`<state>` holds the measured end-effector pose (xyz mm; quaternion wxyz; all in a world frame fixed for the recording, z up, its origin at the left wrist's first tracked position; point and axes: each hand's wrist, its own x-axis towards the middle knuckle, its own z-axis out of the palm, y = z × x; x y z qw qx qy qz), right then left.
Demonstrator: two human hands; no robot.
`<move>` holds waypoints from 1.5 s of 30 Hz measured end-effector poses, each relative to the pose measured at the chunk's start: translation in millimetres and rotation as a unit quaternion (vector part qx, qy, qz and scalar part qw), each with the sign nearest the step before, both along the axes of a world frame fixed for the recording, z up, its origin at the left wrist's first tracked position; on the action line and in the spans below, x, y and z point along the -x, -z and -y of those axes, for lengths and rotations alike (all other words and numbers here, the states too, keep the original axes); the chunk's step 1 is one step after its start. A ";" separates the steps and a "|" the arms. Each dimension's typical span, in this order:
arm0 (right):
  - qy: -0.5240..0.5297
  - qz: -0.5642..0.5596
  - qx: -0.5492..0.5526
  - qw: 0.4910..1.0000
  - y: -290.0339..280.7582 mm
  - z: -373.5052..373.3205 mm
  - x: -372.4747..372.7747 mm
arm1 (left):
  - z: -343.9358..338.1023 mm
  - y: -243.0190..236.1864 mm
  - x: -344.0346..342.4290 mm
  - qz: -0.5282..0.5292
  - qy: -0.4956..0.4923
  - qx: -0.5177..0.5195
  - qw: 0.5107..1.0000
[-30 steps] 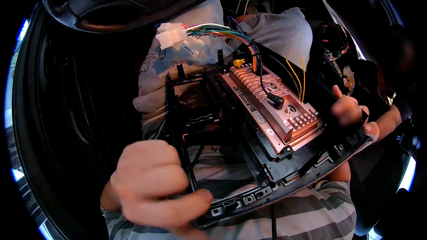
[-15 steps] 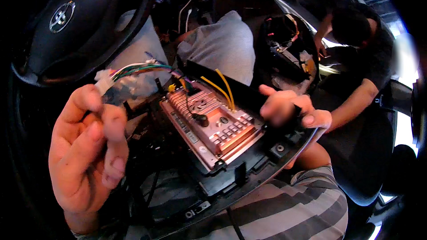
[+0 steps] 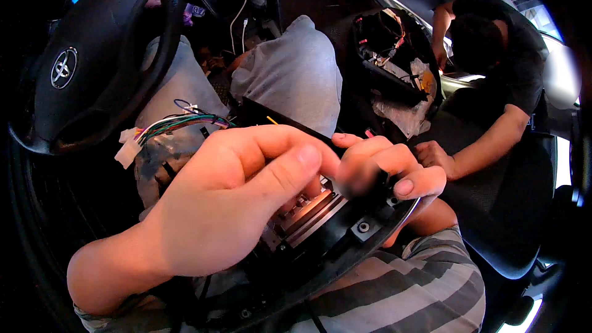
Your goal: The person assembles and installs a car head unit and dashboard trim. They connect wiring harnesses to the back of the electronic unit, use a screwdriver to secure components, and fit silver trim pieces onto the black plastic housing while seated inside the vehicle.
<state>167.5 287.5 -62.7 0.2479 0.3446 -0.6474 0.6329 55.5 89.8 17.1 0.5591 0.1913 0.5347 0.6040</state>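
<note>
- Car stereo head unit w/ ribbed metal back, set in a curved black plastic fascia frame (image 3: 345, 237) – lies face-down across the person's lap, back side up, likely so rear sockets and screws stay reachable; frame edge rests on the striped shirt (image 3: 407, 290).
- Left hand (image 3: 228, 209) – hovers right over the unit's back, very close to the camera, hiding most of it. Fingers curled, thumb pressed toward forefinger as in a pinch; can't tell if anything small sits between them.
- Right hand (image 3: 385, 169) – at the frame's far right edge, fingers bent down over the rim, touching it – prob. steadying the unit. What's under the fingertips is blurred, so grip on anything unclear.
- Bundle of multicoloured wires w/ white plastic connector (image 3: 157, 132) – trails off to the left over the grey-trousered knee (image 3: 169, 86), loose, not plugged in.
- Black steering wheel (image 3: 86, 55) upper left, near the wires.
- Another person in a dark shirt (image 3: 493, 68) leans in at the passenger side, hand (image 3: 435, 154) on the seat, apart from the unit.
</note>
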 end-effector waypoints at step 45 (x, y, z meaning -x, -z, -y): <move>0.064 -0.030 0.009 0.997 -3.4 6.5 1.9 | -14.4 -30.0 -18.0 -0.184 0.072 0.123 0.973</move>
